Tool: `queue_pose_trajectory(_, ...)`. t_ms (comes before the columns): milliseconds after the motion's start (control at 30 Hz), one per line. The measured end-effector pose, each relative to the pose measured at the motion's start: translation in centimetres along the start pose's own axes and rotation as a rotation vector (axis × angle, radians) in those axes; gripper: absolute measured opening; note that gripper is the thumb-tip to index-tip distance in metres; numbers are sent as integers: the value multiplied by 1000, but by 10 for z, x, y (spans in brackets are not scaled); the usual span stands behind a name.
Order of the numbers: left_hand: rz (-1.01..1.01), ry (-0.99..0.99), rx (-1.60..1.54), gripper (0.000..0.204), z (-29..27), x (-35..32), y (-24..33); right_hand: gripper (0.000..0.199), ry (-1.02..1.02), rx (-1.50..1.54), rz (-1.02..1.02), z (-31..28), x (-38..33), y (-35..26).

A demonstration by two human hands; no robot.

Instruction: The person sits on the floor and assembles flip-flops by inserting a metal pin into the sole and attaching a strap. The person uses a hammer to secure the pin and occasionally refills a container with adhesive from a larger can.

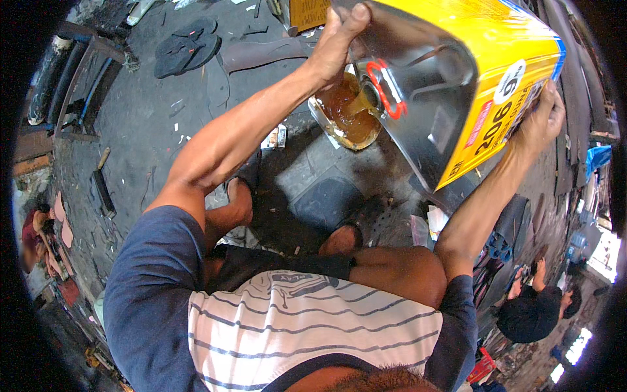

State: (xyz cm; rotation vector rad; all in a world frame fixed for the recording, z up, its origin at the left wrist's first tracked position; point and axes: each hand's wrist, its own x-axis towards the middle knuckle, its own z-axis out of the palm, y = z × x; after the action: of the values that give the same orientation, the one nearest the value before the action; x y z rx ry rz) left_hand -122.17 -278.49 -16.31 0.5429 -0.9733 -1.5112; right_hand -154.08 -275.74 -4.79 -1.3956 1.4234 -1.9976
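A large yellow rectangular metal can [516,32] with a black top is tilted over in front of me. Amber liquid [339,108] runs from its spout, beside a red carrying handle [386,91], into a small open container [359,145] on the floor. My left hand [338,47] grips the can's far left edge near the top end, thumb over the rim. Around the lower right end of the can, my right hand [543,119] is closed, supporting it from the side. The can hides part of the fingers on both hands.
Black sandals [188,51] and a long dark strip of material [264,53] lie at the far left. A wooden-handled tool [102,191] lies left of my arm. Other people sit at right [535,310] and far left [40,242]. A dark frame [91,85] stands at upper left.
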Motion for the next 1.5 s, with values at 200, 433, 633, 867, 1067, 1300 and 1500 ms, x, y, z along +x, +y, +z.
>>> queue_pose_trajectory(200, -180, 96, 249, 90, 34, 33, 26, 39, -117, 131, 285, -24, 21, 83)
queue_pose_trajectory(433, -252, 146, 471, 100, 63, 55, 8, 45, -99, -7, 533, -52, 9, 188)
queue_pose_trajectory(633, -139, 71, 571, 111, 33, 78, -43, 48, -145, -127, 617, -78, -36, 228)
queue_pose_trajectory(867, -254, -1, 842, 106, 27, 85, -59, 52, -138, -257, 840, -145, -131, 246)
queue_pose_trajectory(1067, -361, -104, 809, 98, 21, 101, -42, 55, -189, -265, 833, -120, -98, 276)
queue_pose_trajectory(1300, 125, -100, 1331, 95, 15, 123, -40, 59, -280, -229, 795, -60, -37, 303)
queue_pose_trajectory(1500, 28, -74, 1454, 87, 44, 129, -34, 62, -282, -247, 798, -55, -25, 301)
